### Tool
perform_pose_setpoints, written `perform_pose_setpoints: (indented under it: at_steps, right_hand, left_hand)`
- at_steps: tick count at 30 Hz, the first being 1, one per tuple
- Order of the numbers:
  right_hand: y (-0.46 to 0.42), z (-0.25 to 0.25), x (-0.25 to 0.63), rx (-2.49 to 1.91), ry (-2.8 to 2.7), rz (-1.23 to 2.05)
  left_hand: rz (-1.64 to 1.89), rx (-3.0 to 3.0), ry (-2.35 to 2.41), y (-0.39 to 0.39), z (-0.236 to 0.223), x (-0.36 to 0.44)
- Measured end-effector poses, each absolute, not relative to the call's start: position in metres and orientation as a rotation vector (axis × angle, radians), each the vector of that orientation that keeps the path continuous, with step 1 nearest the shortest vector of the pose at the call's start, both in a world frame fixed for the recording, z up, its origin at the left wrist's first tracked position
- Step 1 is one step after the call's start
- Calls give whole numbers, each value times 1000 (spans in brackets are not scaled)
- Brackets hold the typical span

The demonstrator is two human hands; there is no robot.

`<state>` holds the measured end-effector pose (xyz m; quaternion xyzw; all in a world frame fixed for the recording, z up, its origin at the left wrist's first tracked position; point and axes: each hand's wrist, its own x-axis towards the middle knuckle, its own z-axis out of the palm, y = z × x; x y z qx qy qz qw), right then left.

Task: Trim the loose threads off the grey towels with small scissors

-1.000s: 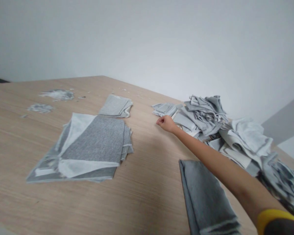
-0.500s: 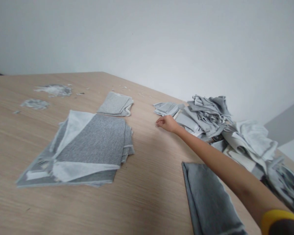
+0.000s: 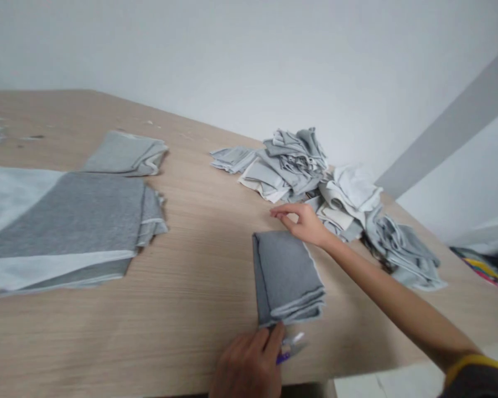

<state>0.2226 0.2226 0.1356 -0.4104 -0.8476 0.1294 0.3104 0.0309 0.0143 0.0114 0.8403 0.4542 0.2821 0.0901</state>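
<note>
The cloth (image 3: 288, 276) was laid on the table (image 3: 191, 276) in front of the person, between the two hands. Its long axis was pointed away from the person, slightly aslant, with the layered edges turned to the near side and a smooth folded edge set along its left. It was dark grey, folded flat into a rough oblong, and edged in paler, uneven white.

The right hand (image 3: 307, 224) was held by the far right corner, its thumb and fingers parted by a narrow gap, with nothing seen between them. The left hand (image 3: 249, 365) was placed at the near edge, fingers close together; whether anything was gripped cannot be told. Beside it a purple-handled tool (image 3: 283, 358) was seen, perhaps snips, though blurred.

Half a second earlier, the right hand was seen by the small stack (image 3: 232, 159), and neither the left hand nor the tool was shown.
</note>
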Motion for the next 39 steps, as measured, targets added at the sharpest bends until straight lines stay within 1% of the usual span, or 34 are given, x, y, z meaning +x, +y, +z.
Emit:
perform_pose_setpoints:
  at_steps: [4,7,12,17,22,29,35,39]
  right_hand:
    - [146,114,276,-1190,-2113,529]
    - [111,96,304,-1236,-2012,654]
    - [81,76,329,-1254,-1964,781]
    - [70,61,338,-1189,-1902,923]
    - [68,51,343,-1149,-1838,882]
    - [65,53,344,-1129,-1898,862]
    - [61,56,344,-1135,-1916,893]
    - [59,56,344,-1119,-1956,844]
  left_hand:
    - [819,2575,1370,20,11,27]
    - [839,2658,1358,23,11,25]
    - [822,2757,1405,27,16,24]
    - [855,2813,1338,30,24,23]
    - [931,2774,1279,31,32,24]
    - [938,2666,1251,33,43,34]
    - [857,2631,1284,37,47,56]
    - [788,2622,1371,42,42,69]
